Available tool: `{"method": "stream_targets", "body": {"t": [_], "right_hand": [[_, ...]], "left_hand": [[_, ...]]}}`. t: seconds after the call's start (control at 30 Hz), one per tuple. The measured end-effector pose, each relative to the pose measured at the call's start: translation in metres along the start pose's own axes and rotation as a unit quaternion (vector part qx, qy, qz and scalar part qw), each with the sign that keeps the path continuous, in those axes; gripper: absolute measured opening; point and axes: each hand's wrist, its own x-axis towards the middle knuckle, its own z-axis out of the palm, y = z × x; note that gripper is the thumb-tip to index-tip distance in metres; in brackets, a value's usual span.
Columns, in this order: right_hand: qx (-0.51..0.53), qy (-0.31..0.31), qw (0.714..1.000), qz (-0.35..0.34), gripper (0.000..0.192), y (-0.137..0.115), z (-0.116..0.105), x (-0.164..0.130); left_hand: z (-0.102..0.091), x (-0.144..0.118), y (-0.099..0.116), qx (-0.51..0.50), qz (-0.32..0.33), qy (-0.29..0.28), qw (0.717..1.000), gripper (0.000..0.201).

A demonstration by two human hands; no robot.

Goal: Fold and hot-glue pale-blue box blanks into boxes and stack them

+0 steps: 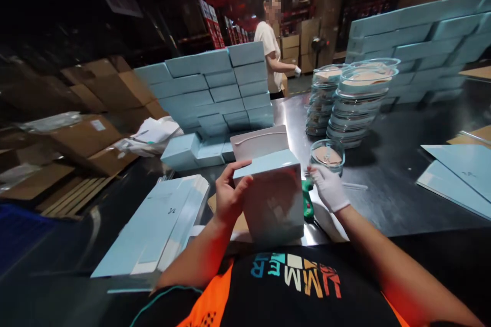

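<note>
Pale blue box (pixel 273 199) stood upright at near table (pixel 387 199) edge, lid flap (pixel 261 142) raised behind. Left hand (pixel 229 195), bare, clasped box's left top corner, fingers curled over edge. Right hand (pixel 329 188), white-gloved, touched box's right side, fingers loosely spread. Small clear dish (pixel 327 156) just beyond right hand. Flat blue sleeves (pixel 161 225) lay left of box.

Head-worn view, down over table (pixel 383 173).
</note>
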Motion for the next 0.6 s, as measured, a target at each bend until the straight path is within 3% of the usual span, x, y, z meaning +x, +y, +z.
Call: {"method": "stream_targets", "body": {"t": [0.17, 0.3, 0.4, 0.47, 0.53, 0.6], "right_hand": [[0.164, -0.098, 0.981, -0.027, 0.068, -0.058, 0.012, -0.010], [0.184, -0.148, 0.969, -0.071, 0.078, -0.059, 0.007, -0.012], [0.138, -0.154, 0.961, -0.184, 0.052, -0.044, -0.001, -0.020], [0.109, -0.146, 0.946, -0.268, 0.025, -0.039, -0.002, -0.026], [0.086, -0.139, 0.929, -0.332, 0.018, -0.040, 0.003, -0.030], [0.058, -0.126, 0.915, -0.379, 0.018, -0.046, 0.012, -0.032]], "left_hand": [[0.013, 0.001, -0.005, 0.010, 0.066, -0.063, 0.996, 0.061], [0.017, 0.001, -0.014, -0.002, 0.178, -0.012, 0.984, 0.055], [0.010, 0.001, -0.019, -0.034, 0.222, -0.025, 0.974, 0.052], [-0.001, 0.005, -0.018, -0.009, 0.236, -0.069, 0.969, 0.032], [-0.014, 0.013, -0.010, 0.037, 0.260, -0.110, 0.959, 0.020], [-0.024, 0.023, 0.004, 0.121, 0.309, -0.157, 0.930, 0.021]]}}
